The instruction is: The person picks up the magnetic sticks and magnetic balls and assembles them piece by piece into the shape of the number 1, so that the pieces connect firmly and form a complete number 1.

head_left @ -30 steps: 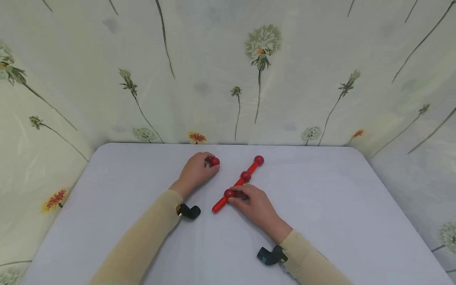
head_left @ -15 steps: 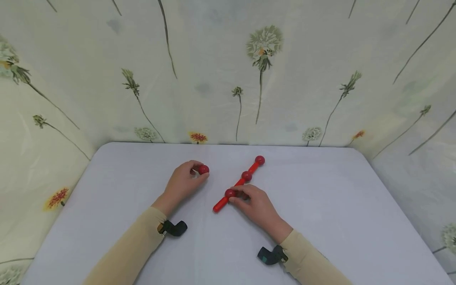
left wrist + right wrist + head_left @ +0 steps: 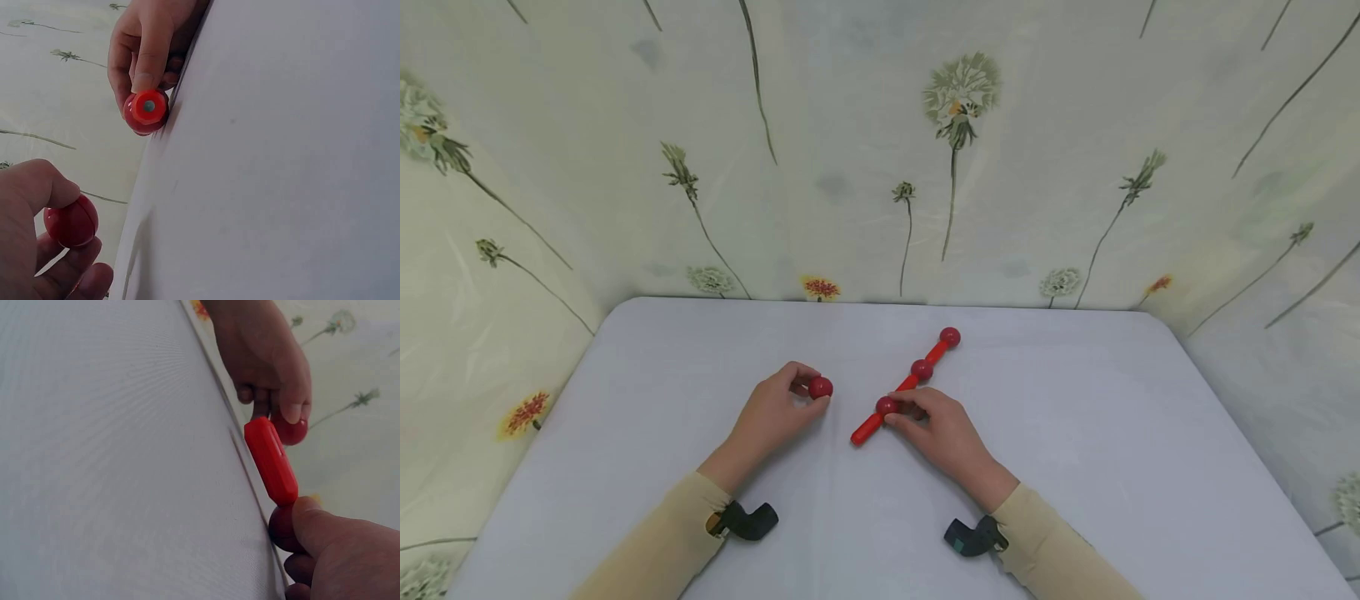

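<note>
My left hand (image 3: 775, 417) pinches a loose red ball (image 3: 821, 388) between thumb and fingers, left of a chain of red balls and rods. My right hand (image 3: 943, 429) pinches the chain's nearest ball (image 3: 886, 406). From that ball a red rod (image 3: 867, 430) points toward me, its near end free. In the left wrist view a small round greyish disc (image 3: 149, 106) sits in this rod's end face. Beyond the right fingers the chain runs back through a middle ball (image 3: 922, 369) and a rod to a far ball (image 3: 950, 337). A gap separates the loose ball from the rod.
The chain lies slantwise on a white table (image 3: 1075, 417). Behind and beside the table hangs a pale cloth (image 3: 850, 125) printed with flowers. Each wrist bears a small black camera, the left camera (image 3: 751, 522) and the right camera (image 3: 968, 537).
My left hand has drawn back toward me and to the left with the ball. The right hand stays on the chain, practically still. The view has shifted slightly.
</note>
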`<state>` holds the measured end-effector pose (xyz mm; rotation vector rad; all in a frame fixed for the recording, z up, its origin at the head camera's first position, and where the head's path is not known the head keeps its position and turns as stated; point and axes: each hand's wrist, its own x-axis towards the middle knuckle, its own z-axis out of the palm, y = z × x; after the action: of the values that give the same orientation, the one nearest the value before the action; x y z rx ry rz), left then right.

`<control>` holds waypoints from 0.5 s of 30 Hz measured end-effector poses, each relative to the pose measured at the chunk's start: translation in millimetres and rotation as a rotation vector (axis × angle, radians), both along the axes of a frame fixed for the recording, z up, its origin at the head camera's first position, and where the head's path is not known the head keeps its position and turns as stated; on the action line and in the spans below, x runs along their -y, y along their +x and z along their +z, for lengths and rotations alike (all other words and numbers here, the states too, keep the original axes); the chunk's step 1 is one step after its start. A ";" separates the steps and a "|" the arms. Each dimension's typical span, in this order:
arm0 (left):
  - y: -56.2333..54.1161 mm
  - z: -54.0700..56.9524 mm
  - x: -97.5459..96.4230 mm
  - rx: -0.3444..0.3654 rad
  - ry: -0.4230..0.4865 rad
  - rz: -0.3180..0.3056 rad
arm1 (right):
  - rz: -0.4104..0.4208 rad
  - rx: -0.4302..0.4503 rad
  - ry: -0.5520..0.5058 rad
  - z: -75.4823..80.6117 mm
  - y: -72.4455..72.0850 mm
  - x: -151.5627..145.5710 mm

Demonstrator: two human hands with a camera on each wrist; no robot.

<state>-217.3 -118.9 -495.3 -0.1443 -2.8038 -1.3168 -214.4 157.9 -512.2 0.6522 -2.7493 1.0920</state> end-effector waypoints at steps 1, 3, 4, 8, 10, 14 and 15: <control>2.9 -0.1 0.4 0.004 0.007 0.000 | 0.001 0.000 0.000 -0.2 -0.2 0.0; 8.2 -1.6 1.3 0.006 0.009 -0.005 | 0.006 -0.005 -0.004 -0.3 -0.7 0.0; 10.8 -2.1 1.7 0.006 0.008 -0.009 | 0.006 -0.007 -0.002 -0.5 -1.0 0.0; 17.1 -5.8 2.1 0.003 -0.005 -0.026 | 0.005 -0.011 -0.002 -1.1 -1.8 -0.3; 19.3 -6.6 2.3 0.002 -0.006 -0.035 | 0.003 -0.009 0.001 -0.9 -1.5 -0.2; 21.9 -8.6 3.3 -0.020 -0.007 -0.056 | 0.001 -0.016 -0.002 -0.3 -0.5 0.1; 22.4 -8.8 3.6 -0.029 -0.006 -0.063 | 0.000 -0.018 -0.005 -0.1 -0.4 0.1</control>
<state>-194.9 -122.6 -504.2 -0.2519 -2.8010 -1.3079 -214.8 157.8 -512.4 0.6585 -2.7304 1.0874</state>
